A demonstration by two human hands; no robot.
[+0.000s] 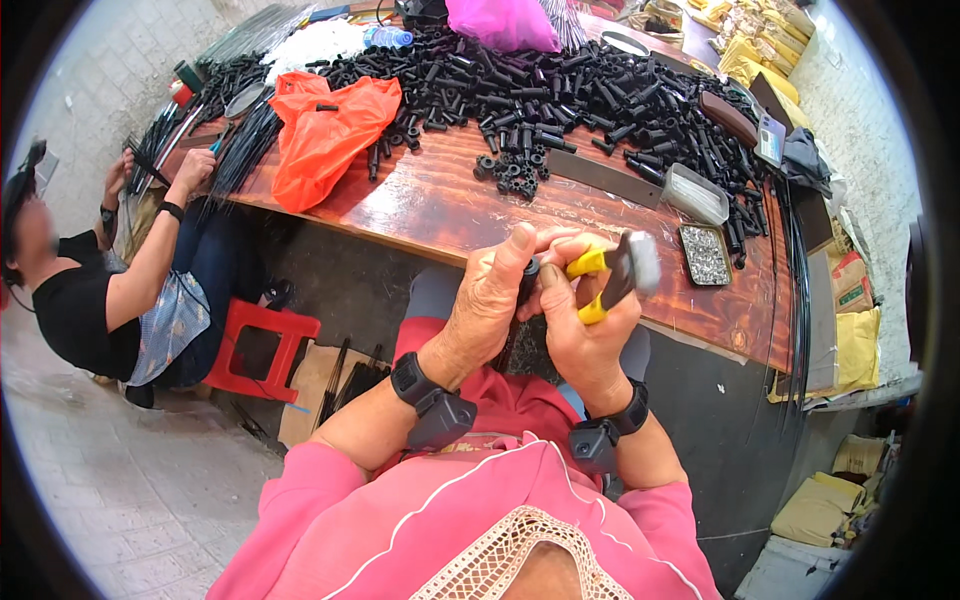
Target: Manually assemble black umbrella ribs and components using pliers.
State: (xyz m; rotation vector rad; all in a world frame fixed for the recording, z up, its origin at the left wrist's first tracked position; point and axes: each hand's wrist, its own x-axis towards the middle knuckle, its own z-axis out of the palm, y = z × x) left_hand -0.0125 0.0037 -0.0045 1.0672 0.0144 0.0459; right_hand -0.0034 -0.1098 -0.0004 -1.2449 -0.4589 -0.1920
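Observation:
My left hand (pixel 478 305) is closed around a small black cylindrical piece (pixel 528 280), held upright over my lap just in front of the table edge. Beside it, my right hand (pixel 592 345) grips yellow-handled pliers (pixel 590 262); their dark head is turned to the right and its tip is blurred by motion. The hands touch or nearly touch at the fingertips. Several similar black pieces (pixel 515 175) lie in a small group on the wooden table (pixel 430 205) ahead of them.
A large heap of black tubular parts (pixel 540 95) covers the table's far side. An orange plastic bag (pixel 325 130), a flat metal bar (pixel 605 178), a clear plastic tub (pixel 695 195) and a tin of small bits (pixel 705 253) lie around it. A co-worker (pixel 110 280) sits at left by a red stool (pixel 265 345).

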